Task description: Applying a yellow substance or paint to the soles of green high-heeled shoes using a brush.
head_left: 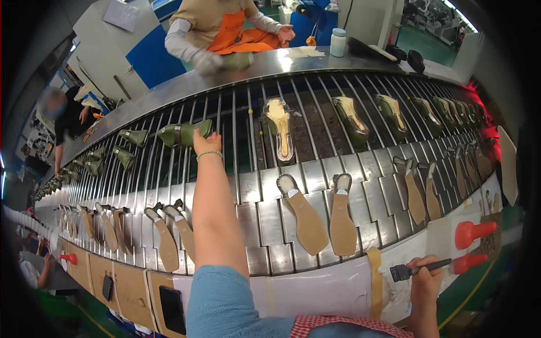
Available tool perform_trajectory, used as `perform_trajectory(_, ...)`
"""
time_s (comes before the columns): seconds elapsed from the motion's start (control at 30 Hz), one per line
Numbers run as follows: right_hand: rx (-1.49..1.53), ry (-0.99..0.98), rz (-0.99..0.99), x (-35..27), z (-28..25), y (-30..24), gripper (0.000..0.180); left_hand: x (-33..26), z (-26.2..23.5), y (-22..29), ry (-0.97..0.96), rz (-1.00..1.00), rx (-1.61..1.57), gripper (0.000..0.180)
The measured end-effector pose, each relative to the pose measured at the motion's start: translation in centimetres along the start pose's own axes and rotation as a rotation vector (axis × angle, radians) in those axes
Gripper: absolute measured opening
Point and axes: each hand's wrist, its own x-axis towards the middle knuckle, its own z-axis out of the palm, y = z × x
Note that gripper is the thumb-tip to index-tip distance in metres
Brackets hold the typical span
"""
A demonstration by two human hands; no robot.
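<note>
My left arm stretches across the conveyor, and my left hand (206, 142) is closed round one end of a green shoe upper (183, 134) lying on its side on the rods. Part of its fingers is hidden by the upper. Low on the right, my right hand (426, 277) grips a brush (420, 269) with a dark handle and dark bristles. Brown insole-shaped soles (305, 224) with dark-rimmed heel ends lie in pairs on the near metal plates. Past my left forearm, another green upper (278, 129) sits bottom up, showing a cream-coated underside.
More green uppers (350, 115) line the rods to both sides. Across the belt, a person in an orange apron (228, 34) touches a green piece near a white bottle (338, 43). Red-topped containers (473, 234) stand right; a phone (172, 308) lies near left on cardboard.
</note>
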Motion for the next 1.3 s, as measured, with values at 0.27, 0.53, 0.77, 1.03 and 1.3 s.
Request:
perform_trajectory(0.27,-0.028,0.027,-0.003,-0.3,0.1,-1.0,0.030,3.0,-1.2,3.3,0.191,0.146,-0.207,0.033)
perform_trajectory(0.53,0.067,-0.016,-0.030,-1.6,-0.1,-0.3,0.025,-5.9,-7.0,7.6,0.225,0.043,0.013,0.021)
perform_trajectory(0.77,-0.050,0.012,-0.017,-4.4,-4.2,-2.2,0.024,-27.3,-14.0,12.3,-0.410,-0.026,0.726,0.030)
perform_trajectory(1.03,-0.463,0.165,-0.195,-6.9,-10.3,-7.6,0.022,-39.5,-10.3,10.6,-0.874,0.097,1.257,0.026)
perform_trajectory(1.3,-1.115,0.223,-0.210,-7.3,-15.2,-6.1,0.021,-42.1,-12.9,2.9,-1.148,-0.377,1.377,0.057)
